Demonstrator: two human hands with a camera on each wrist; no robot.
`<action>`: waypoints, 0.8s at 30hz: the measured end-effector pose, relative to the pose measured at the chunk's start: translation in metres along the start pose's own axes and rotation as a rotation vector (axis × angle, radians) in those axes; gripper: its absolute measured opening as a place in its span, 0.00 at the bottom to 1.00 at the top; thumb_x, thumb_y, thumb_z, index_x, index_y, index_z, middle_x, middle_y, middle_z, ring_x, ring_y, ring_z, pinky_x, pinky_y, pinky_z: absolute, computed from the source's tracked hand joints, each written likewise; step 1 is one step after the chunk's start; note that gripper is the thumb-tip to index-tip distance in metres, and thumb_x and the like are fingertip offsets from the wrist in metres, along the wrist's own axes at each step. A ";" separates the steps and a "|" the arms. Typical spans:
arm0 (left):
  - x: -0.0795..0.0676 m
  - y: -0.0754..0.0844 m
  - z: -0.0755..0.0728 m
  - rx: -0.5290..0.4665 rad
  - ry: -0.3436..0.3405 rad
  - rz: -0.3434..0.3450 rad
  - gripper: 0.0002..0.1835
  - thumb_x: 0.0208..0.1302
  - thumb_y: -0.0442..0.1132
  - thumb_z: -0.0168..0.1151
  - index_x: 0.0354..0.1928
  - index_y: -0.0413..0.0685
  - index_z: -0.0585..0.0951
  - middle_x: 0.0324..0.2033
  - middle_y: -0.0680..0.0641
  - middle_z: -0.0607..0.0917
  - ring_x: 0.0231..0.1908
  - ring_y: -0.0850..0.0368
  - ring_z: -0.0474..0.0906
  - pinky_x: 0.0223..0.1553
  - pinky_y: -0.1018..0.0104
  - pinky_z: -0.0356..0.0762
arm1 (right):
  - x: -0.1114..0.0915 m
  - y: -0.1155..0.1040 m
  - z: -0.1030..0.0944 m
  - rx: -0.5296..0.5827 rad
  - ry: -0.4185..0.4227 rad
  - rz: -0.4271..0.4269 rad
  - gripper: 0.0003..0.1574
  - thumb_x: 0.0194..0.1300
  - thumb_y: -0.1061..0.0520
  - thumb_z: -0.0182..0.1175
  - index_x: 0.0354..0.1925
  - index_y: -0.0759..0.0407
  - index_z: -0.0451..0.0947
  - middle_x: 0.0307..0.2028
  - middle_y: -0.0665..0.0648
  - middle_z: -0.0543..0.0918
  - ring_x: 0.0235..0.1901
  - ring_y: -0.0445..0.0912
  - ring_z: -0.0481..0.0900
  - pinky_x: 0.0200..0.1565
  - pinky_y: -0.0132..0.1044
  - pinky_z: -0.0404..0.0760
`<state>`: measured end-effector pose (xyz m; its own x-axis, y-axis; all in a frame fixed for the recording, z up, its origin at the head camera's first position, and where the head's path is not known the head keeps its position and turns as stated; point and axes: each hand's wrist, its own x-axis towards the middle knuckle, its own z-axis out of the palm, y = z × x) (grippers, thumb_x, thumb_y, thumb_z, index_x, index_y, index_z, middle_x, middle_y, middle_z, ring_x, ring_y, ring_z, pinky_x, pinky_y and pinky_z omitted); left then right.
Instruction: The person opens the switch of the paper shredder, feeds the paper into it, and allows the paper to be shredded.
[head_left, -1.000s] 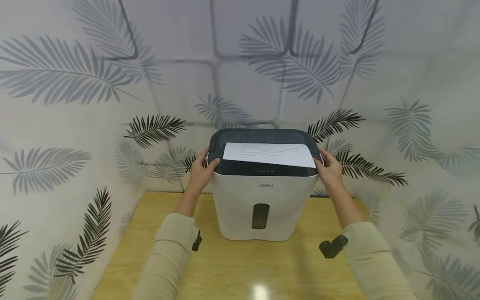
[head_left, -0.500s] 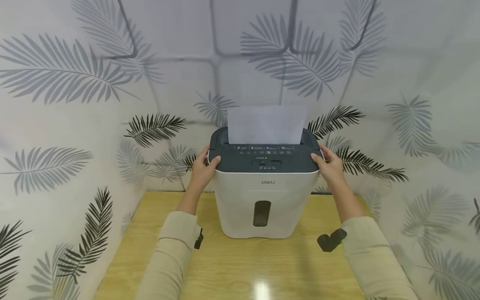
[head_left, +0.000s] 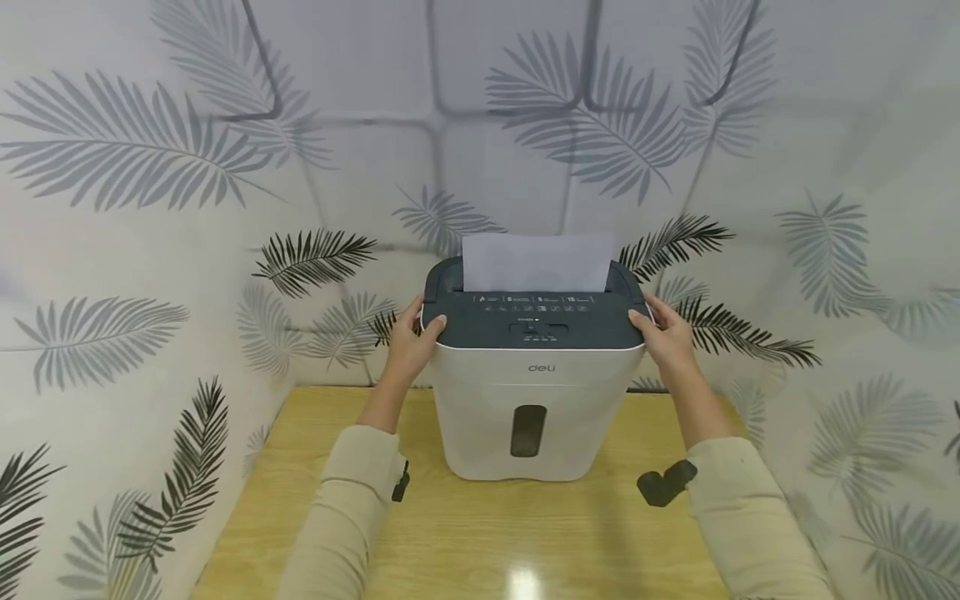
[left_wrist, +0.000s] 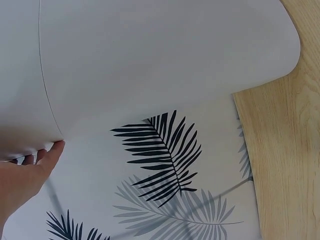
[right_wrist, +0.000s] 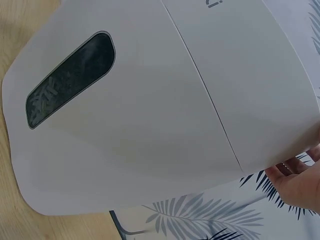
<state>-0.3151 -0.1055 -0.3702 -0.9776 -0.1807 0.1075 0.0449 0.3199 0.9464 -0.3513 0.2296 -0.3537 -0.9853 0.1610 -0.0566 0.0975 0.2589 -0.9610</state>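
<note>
A white paper shredder (head_left: 477, 417) with a dark grey top stands on the table. A sheet of paper (head_left: 537, 265) rises upright from the slot at the back of that top, its lower part hidden inside. My left hand (head_left: 408, 352) grips the top's left edge, thumb above and fingers down the side. On the opposite edge my right hand (head_left: 671, 343) holds on the same way. In the left wrist view, fingertips (left_wrist: 56, 150) press under the white side wall. Through the front window (right_wrist: 70, 80), pale scraps show at the bottom in the right wrist view.
The wooden table (head_left: 480, 533) reaches toward me in front of the shredder. Close behind and on both sides hangs a white covering (head_left: 150, 250) printed with grey and black leaves. A small yellow light (head_left: 537, 320) glows on the shredder's top.
A second ago the sheet lay folded forward over the top; it then stood up, and now its upper edge is lower, with less paper above the slot. Both hands stayed on the shredder.
</note>
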 end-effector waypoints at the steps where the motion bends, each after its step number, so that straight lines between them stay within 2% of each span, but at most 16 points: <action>1: 0.000 0.000 0.000 -0.001 0.002 -0.001 0.33 0.66 0.44 0.51 0.71 0.48 0.55 0.70 0.43 0.56 0.66 0.44 0.61 0.64 0.50 0.63 | 0.000 0.000 0.000 0.001 -0.001 0.001 0.37 0.68 0.50 0.49 0.71 0.50 0.50 0.72 0.56 0.52 0.70 0.51 0.55 0.68 0.43 0.60; 13: 0.002 -0.001 0.000 0.003 0.006 0.010 0.33 0.65 0.44 0.51 0.71 0.49 0.56 0.70 0.43 0.58 0.65 0.45 0.62 0.64 0.49 0.64 | -0.001 0.000 0.001 0.027 -0.006 0.020 0.37 0.68 0.49 0.49 0.71 0.49 0.50 0.72 0.55 0.51 0.70 0.50 0.54 0.68 0.42 0.58; 20: 0.002 -0.006 0.001 -0.007 0.022 0.031 0.33 0.65 0.50 0.52 0.70 0.53 0.58 0.68 0.44 0.61 0.63 0.47 0.64 0.62 0.53 0.67 | -0.001 0.002 0.000 0.069 -0.008 0.016 0.37 0.68 0.49 0.50 0.71 0.49 0.51 0.72 0.55 0.50 0.70 0.50 0.53 0.69 0.42 0.58; 24: 0.002 -0.006 0.001 -0.022 0.009 0.007 0.33 0.65 0.46 0.52 0.71 0.50 0.56 0.70 0.45 0.58 0.65 0.46 0.63 0.64 0.51 0.63 | -0.001 0.001 0.002 0.076 -0.003 0.027 0.36 0.68 0.49 0.50 0.71 0.48 0.52 0.72 0.53 0.49 0.71 0.49 0.53 0.69 0.41 0.58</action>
<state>-0.3176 -0.1071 -0.3757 -0.9754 -0.1871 0.1167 0.0561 0.3009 0.9520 -0.3509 0.2284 -0.3555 -0.9830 0.1638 -0.0830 0.1127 0.1814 -0.9769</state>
